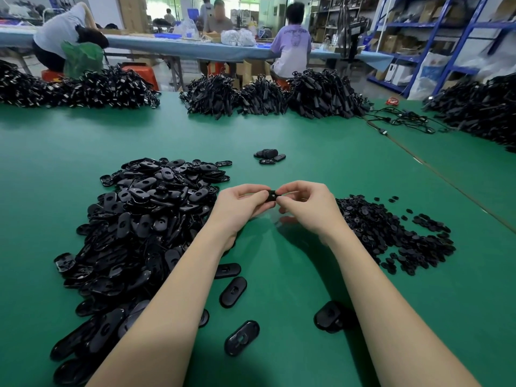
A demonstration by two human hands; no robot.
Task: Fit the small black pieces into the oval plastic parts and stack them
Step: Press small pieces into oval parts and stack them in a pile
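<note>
Your left hand (240, 208) and right hand (304, 208) pinch one glossy black oval plastic part (271, 195) between them above the green table (279, 275), midway between the oval heap (139, 219) at left and the small black pieces (391, 230) at right. Press off-centre and the insert may skew or pop out.

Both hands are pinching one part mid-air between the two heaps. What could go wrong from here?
1. The black part, pinched by the left hand and right hand, could slip and vanish among either heap.
2. The left forearm lies against the oval parts heap; a sweep may scatter it.
</note>
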